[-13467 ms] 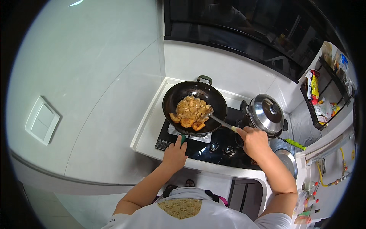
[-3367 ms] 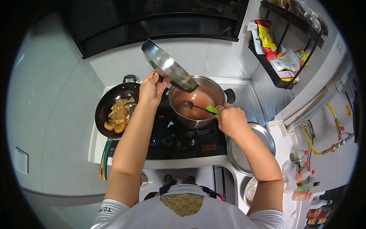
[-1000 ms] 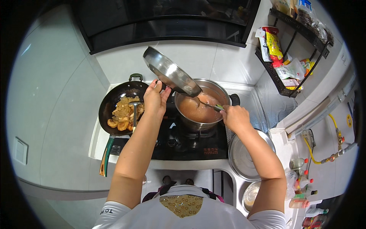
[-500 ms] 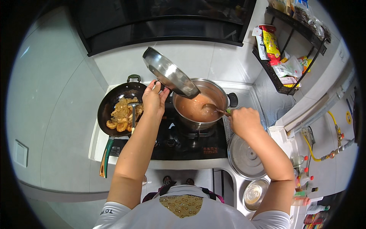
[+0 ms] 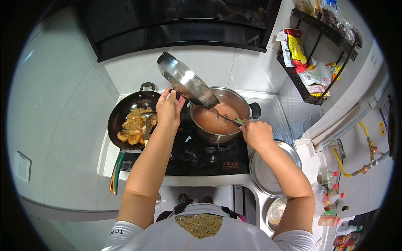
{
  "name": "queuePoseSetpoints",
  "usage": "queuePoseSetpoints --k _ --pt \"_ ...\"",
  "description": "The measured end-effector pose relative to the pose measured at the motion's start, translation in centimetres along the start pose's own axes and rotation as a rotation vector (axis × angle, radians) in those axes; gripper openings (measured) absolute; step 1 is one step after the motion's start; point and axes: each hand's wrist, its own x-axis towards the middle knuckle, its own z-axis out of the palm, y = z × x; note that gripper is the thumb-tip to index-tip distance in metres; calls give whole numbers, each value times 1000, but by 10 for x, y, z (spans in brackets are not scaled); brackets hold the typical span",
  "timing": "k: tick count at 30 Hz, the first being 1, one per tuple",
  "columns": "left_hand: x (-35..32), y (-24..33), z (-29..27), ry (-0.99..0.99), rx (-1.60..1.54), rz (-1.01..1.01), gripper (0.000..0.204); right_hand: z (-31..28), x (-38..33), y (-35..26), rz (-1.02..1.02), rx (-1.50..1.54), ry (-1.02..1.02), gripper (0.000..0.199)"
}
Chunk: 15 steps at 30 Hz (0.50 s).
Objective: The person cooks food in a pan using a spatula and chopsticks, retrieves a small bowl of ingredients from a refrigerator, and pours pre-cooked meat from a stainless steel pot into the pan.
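Note:
My left hand [image 5: 167, 111] is closed on a steel pot lid [image 5: 184, 79], its fingers at the dark knob. The lid is tilted, with its lower edge above the left side of a steel pot [image 5: 217, 139]. Thick pinkish-brown liquid [image 5: 213, 123] fills much of that pot. Over the pot's right rim, my right hand [image 5: 257, 134] grips a ladle [image 5: 238, 122] by its handle. The ladle's head dips into the liquid and cannot be seen clearly. Left of the pot, a black wok [image 5: 115, 119] holds browned food [image 5: 136, 121] and a spatula [image 5: 147, 127].
Both pans stand on a black gas stove [image 5: 197, 161]. The wok's green handle [image 5: 117, 171] juts over the counter edge. A round metal lid [image 5: 266, 178] and a bowl [image 5: 276, 213] lie at right, near several bottles [image 5: 328, 196]. A black rack [image 5: 301, 85] hangs above right.
My right hand has moved slightly left and toward me, swinging the ladle; its bowl, visible before, is now sunk in the liquid. My left hand and the lid have barely moved.

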Motion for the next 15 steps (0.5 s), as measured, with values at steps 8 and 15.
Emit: queuePoseSetpoints --k 8,15 --pt "-6 5 -1 38 27 12 46 0 2 11 128 78 -11 26" --pt "-5 1 10 52 34 18 44 20 4 52 180 394 76 26"
